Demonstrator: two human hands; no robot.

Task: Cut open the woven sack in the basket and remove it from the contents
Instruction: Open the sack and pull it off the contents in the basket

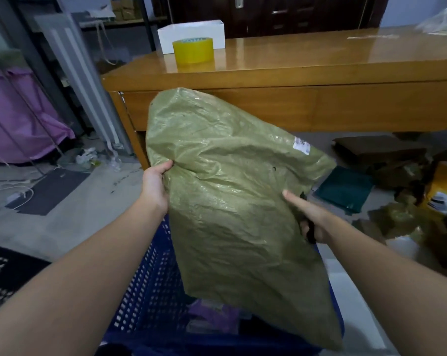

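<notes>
A large olive-green woven sack (232, 196) is lifted up over the blue perforated plastic basket (150, 283), its lower end still hanging into the basket. My left hand (155, 183) pinches the sack's left edge. My right hand (312, 217) is at the sack's right edge, index finger stretched out along the fabric, the other fingers closed around a dark handle, likely scissors or a cutter, mostly hidden. A small white label (302, 144) sits near the sack's upper right. Purple packaged contents (212, 314) show in the basket beneath the sack.
A wooden desk (294, 73) stands right behind the sack, with a yellow tape roll (193, 50) and a white box (191, 32) on it. Flattened cardboard, a dark green packet (344, 188) and a yellow box (445, 191) litter the floor at right. A black crate (1, 276) is at left.
</notes>
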